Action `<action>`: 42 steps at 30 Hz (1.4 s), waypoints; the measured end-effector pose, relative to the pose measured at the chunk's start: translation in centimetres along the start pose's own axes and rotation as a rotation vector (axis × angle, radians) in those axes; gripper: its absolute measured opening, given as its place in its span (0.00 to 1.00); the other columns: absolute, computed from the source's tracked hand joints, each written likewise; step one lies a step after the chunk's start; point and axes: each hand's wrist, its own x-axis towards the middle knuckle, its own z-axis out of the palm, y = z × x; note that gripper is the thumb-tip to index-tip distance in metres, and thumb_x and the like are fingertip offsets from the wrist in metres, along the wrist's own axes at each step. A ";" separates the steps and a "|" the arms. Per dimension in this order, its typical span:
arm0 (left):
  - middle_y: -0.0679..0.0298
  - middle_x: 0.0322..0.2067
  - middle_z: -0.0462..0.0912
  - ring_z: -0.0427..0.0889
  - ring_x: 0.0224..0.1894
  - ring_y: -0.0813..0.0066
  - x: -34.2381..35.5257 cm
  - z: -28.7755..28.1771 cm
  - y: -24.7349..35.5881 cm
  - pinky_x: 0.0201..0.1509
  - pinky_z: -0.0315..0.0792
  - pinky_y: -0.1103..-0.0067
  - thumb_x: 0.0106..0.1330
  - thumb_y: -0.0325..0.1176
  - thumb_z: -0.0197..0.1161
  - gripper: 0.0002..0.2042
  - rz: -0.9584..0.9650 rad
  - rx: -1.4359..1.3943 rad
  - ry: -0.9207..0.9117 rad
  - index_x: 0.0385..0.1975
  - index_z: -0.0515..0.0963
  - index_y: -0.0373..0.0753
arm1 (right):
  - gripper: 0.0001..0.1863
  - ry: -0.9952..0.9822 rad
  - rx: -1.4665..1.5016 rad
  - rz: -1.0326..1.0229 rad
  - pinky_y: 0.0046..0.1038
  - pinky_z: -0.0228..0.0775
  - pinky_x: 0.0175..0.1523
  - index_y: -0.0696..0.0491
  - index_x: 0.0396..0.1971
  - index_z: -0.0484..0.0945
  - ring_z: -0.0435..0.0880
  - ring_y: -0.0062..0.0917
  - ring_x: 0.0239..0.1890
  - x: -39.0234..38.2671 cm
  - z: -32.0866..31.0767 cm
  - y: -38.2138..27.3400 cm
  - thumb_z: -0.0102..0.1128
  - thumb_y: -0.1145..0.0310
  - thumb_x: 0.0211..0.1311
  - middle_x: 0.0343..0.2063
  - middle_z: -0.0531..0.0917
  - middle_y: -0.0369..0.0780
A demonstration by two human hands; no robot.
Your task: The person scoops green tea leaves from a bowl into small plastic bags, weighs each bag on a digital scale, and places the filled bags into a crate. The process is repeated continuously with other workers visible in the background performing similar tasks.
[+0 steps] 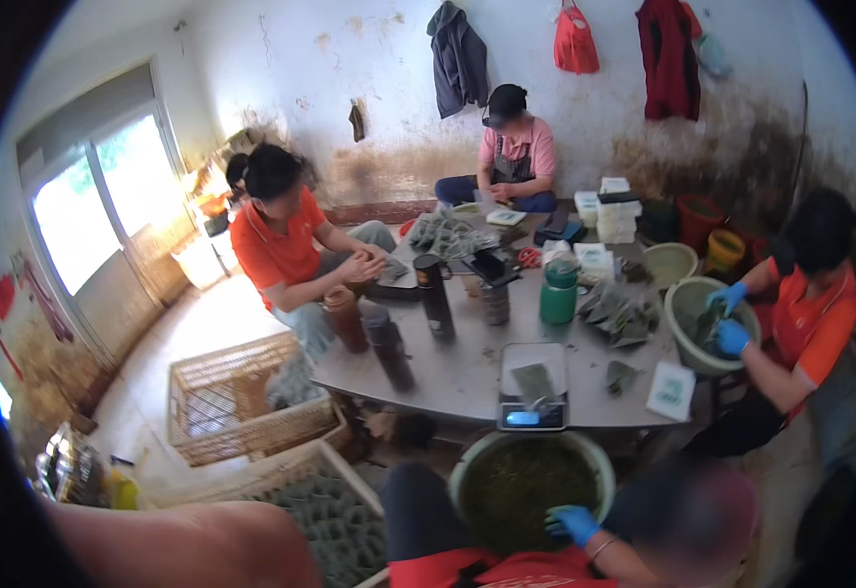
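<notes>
A blurred, rounded piece of bare skin, apparently my left hand or forearm (193,544), fills the lower-left edge; its fingers cannot be made out. It is nearest a pale crate (354,470) packed with small grey-green bags. My right hand is out of view. Just below me a co-worker in red has a blue-gloved hand (570,521) in a pale green basin (599,475) of dark green leafy material. Beyond it, a digital scale (532,416) bearing a filled bag (536,382) sits on the metal table (428,372).
Three co-workers (276,245), (516,157), (805,323) sit round the table among bottles (435,299), bags (619,309) and packets. The right-hand one works gloved in another basin (702,348). A woven crate (227,412) lies on the floor at left, near a glazed door (85,225). Buckets (702,216) stand at right.
</notes>
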 end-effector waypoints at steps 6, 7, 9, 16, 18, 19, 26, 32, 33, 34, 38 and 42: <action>0.60 0.32 0.79 0.77 0.28 0.69 -1.0 0.8 0.0 0.47 0.70 0.70 0.66 0.43 0.48 0.16 -0.041 0.095 0.043 0.40 0.73 0.35 | 0.08 0.016 -0.253 -0.183 0.28 0.72 0.26 0.54 0.33 0.81 0.79 0.25 0.23 2.0 1.7 -3.2 0.53 0.72 0.57 0.24 0.81 0.39; 0.60 0.31 0.79 0.77 0.27 0.69 -2.9 2.7 -0.3 0.47 0.70 0.70 0.67 0.43 0.48 0.16 -0.035 0.037 0.086 0.40 0.73 0.35 | 0.07 0.132 -0.108 -0.226 0.26 0.71 0.26 0.55 0.32 0.80 0.79 0.23 0.23 1.5 2.2 -1.6 0.53 0.74 0.57 0.24 0.82 0.38; 0.60 0.31 0.79 0.77 0.26 0.70 -2.8 1.9 1.1 0.46 0.71 0.71 0.67 0.43 0.47 0.17 -0.023 0.078 0.087 0.40 0.73 0.35 | 0.12 0.148 -0.406 -0.586 0.24 0.73 0.32 0.58 0.42 0.78 0.79 0.19 0.24 3.9 2.1 -1.5 0.53 0.74 0.57 0.28 0.83 0.38; 0.61 0.28 0.80 0.77 0.22 0.72 -4.8 2.2 1.2 0.44 0.72 0.73 0.69 0.44 0.45 0.18 -0.183 0.296 0.438 0.39 0.73 0.34 | 0.25 0.224 -0.822 -1.052 0.30 0.72 0.47 0.52 0.56 0.69 0.76 0.37 0.50 -0.5 8.5 -13.0 0.54 0.73 0.55 0.56 0.70 0.47; 0.62 0.28 0.80 0.77 0.21 0.73 -7.2 5.1 1.1 0.43 0.72 0.73 0.70 0.44 0.44 0.18 -0.550 0.330 0.530 0.38 0.74 0.34 | 0.28 0.257 -0.941 -1.111 0.31 0.73 0.46 0.52 0.58 0.65 0.76 0.39 0.49 -0.2 10.1 -15.5 0.53 0.72 0.55 0.59 0.67 0.45; 0.62 0.28 0.80 0.77 0.20 0.73 -9.5 8.1 1.3 0.43 0.72 0.74 0.70 0.45 0.44 0.19 -0.866 0.212 0.509 0.38 0.74 0.34 | 0.29 0.284 -1.003 -1.132 0.32 0.73 0.46 0.52 0.60 0.62 0.77 0.39 0.48 0.1 10.6 -16.2 0.53 0.71 0.55 0.60 0.65 0.45; 0.62 0.34 0.82 0.80 0.33 0.81 -24.4 23.2 7.4 0.37 0.75 0.82 0.64 0.26 0.56 0.08 -1.873 -0.784 0.245 0.42 0.74 0.33 | 0.28 0.407 -1.402 -0.894 0.40 0.74 0.38 0.50 0.59 0.62 0.80 0.43 0.37 3.4 14.3 -21.6 0.52 0.66 0.55 0.58 0.65 0.50; 0.56 0.38 0.81 0.80 0.38 0.59 -27.2 26.8 6.1 0.40 0.73 0.71 0.49 0.34 0.67 0.21 -1.363 -0.125 -0.395 0.44 0.74 0.38 | 0.12 0.428 -1.633 -1.101 0.38 0.74 0.26 0.53 0.38 0.73 0.81 0.38 0.23 8.7 16.7 -25.5 0.52 0.69 0.52 0.38 0.75 0.48; 0.56 0.38 0.80 0.79 0.39 0.57 -26.8 27.8 5.3 0.40 0.72 0.68 0.50 0.34 0.66 0.22 -1.149 0.007 -0.375 0.47 0.72 0.39 | 0.10 0.372 -1.708 -1.108 0.38 0.73 0.25 0.54 0.34 0.75 0.81 0.38 0.22 7.1 17.7 -26.5 0.52 0.70 0.51 0.35 0.76 0.48; 0.55 0.37 0.80 0.79 0.38 0.56 -26.8 28.5 5.0 0.39 0.72 0.67 0.51 0.35 0.65 0.22 -1.161 0.016 -0.382 0.47 0.71 0.38 | 0.08 0.306 -1.788 -1.132 0.38 0.73 0.25 0.55 0.30 0.76 0.80 0.37 0.20 5.5 19.1 -27.0 0.52 0.71 0.50 0.31 0.77 0.47; 0.50 0.20 0.79 0.79 0.23 0.52 -30.8 30.4 7.5 0.26 0.71 0.63 0.54 0.41 0.61 0.23 -1.532 -0.048 -0.632 0.50 0.69 0.41 | 0.07 0.211 -1.729 -1.314 0.37 0.72 0.26 0.56 0.25 0.78 0.81 0.36 0.23 3.1 23.8 -24.2 0.55 0.70 0.46 0.27 0.78 0.46; 0.52 0.20 0.79 0.79 0.22 0.52 -32.0 30.2 10.3 0.25 0.72 0.63 0.55 0.40 0.60 0.19 -1.651 -0.096 -0.490 0.48 0.71 0.48 | 0.07 0.102 -1.776 -1.121 0.37 0.72 0.27 0.57 0.26 0.77 0.82 0.36 0.26 4.4 24.3 -23.2 0.54 0.70 0.48 0.27 0.79 0.45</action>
